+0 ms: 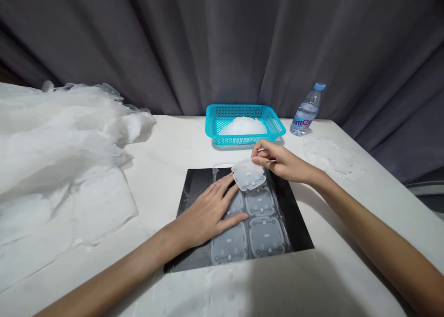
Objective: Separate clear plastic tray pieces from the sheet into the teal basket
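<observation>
On the black mat point(194, 187), the left hand point(208, 213) presses flat on a clear sheet point(249, 229); the right hand point(277, 162) pinches a peeled-off piece point(248, 174).

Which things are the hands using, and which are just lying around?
In use: left hand pressing the sheet; right hand pinching a clear piece; black mat; probably the basket.
Lying about: bottle; white heap.

Two hands point(208, 214) point(281, 162), one basket point(243, 112), one bottle point(306, 111)
</observation>
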